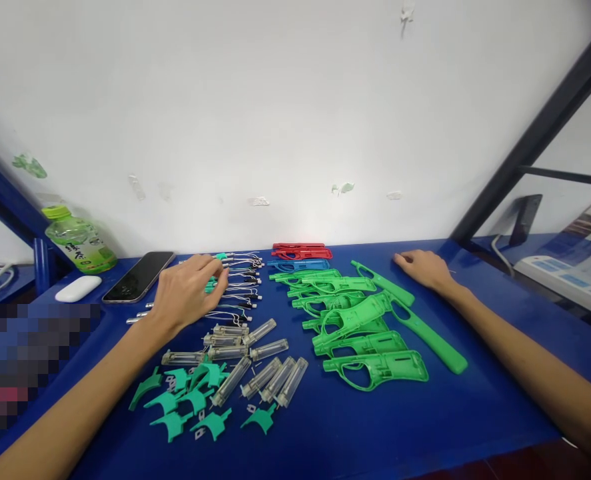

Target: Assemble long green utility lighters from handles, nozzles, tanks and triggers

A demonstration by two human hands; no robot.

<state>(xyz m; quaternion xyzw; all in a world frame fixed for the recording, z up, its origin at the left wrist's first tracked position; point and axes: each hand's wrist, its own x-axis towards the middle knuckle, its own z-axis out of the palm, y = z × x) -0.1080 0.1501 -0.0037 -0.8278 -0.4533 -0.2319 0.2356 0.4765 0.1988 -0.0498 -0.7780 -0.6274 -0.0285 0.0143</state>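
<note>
My left hand (pixel 190 287) is over the wired parts (pixel 240 293) at the left, fingers curled toward the thumb; whatever it may hold is hidden. My right hand (pixel 422 267) rests on the blue table near the back right, fingers together and bent down, beside green gun-shaped shells (pixel 382 370). Red shells (pixel 302 251) and a blue shell (pixel 300 265) lie behind the green ones. Clear plastic cylinders (pixel 270 349) are scattered at the centre left, with teal curved trigger pieces (pixel 212 423) in front of them.
A phone (pixel 139 277), a white earbud case (pixel 78 289) and a green-capped bottle (pixel 82 241) stand or lie at the left. A white wall rises behind the blue table (pixel 325 440). A dark slanted frame post (pixel 530 140) stands at the right.
</note>
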